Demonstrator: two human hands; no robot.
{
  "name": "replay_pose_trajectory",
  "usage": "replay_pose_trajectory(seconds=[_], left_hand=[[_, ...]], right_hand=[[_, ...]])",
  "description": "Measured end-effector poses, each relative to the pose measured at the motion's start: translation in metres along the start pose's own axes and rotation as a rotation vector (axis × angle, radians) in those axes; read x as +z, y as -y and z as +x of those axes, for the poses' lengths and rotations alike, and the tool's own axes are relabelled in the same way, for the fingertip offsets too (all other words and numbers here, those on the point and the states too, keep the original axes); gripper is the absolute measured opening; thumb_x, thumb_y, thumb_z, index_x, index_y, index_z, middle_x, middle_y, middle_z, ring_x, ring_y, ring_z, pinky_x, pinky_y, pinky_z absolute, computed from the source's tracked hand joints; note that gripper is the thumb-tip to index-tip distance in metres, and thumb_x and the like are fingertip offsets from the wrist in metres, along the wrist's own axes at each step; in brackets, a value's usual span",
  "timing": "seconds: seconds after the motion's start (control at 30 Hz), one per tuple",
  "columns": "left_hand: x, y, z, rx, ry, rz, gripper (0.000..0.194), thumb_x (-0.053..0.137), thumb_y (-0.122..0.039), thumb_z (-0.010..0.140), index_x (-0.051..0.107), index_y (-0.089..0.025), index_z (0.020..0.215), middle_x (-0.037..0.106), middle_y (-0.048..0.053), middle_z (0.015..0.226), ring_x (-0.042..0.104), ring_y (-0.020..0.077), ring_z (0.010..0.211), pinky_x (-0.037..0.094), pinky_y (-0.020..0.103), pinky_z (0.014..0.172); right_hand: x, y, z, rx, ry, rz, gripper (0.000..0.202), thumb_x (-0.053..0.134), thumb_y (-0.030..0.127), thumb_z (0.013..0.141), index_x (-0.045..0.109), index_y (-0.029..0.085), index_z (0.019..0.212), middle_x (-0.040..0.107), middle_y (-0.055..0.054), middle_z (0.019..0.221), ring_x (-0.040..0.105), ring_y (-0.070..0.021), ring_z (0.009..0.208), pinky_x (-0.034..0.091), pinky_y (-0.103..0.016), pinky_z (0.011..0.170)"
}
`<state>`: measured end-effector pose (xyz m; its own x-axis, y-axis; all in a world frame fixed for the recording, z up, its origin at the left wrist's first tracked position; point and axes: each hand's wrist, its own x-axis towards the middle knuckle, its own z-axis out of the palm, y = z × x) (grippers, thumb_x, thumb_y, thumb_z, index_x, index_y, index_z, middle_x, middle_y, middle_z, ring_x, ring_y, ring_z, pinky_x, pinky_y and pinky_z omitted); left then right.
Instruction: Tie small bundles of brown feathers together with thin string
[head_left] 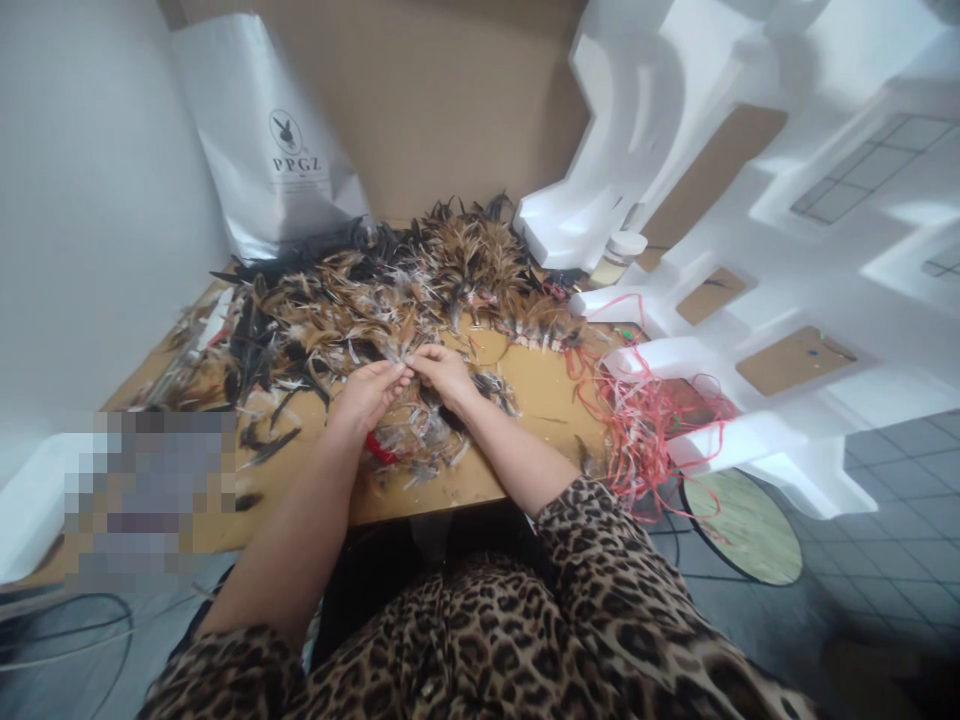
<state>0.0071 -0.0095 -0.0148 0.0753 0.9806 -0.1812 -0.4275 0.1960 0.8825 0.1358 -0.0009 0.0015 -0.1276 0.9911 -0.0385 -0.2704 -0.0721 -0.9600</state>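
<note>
Head view, left hand [371, 392]: from where I stand, thumb and fingers pinched on a pale feather [395, 350].
Right hand [444, 372]: thumb and finger closed together at the feather's base.
Feather: between the fingertips of both hands.
Feather pile [330, 310]: just beyond the fingers, brown and black.
Pink strands [643, 435]: tangled, well right of the fingers.
Silver bag [255, 130]: beyond the fingers, leftward.
</note>
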Motion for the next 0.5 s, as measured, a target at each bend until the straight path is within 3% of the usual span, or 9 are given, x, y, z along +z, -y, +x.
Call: replay_pose_trajectory(seconds=[0.37, 0.5], left_hand=[[-0.004, 0.004, 0.004, 0.121, -0.032, 0.272, 0.018, 0.073, -0.026, 0.059, 0.067, -0.01, 0.065, 0.066, 0.008, 0.063, 0.054, 0.0069, 0.048, 0.041, 0.017, 0.047], [-0.009, 0.001, 0.005, 0.176, -0.099, 0.222, 0.017, 0.072, -0.027, 0.06, 0.067, -0.011, 0.064, 0.065, 0.006, 0.061, 0.051, 0.0049, 0.045, 0.039, 0.015, 0.044]], right_hand=[[-0.004, -0.003, 0.003, 0.006, -0.002, -0.052, 0.03, 0.071, 0.04, 0.055, 0.057, 0.015, 0.065, 0.044, 0.008, 0.043, 0.03, -0.003, 0.04, 0.02, -0.019, 0.04], [-0.013, -0.003, 0.012, -0.036, -0.071, -0.047, 0.027, 0.068, 0.038, 0.06, 0.06, 0.015, 0.071, 0.047, 0.007, 0.047, 0.032, -0.0034, 0.041, 0.024, -0.018, 0.042]])
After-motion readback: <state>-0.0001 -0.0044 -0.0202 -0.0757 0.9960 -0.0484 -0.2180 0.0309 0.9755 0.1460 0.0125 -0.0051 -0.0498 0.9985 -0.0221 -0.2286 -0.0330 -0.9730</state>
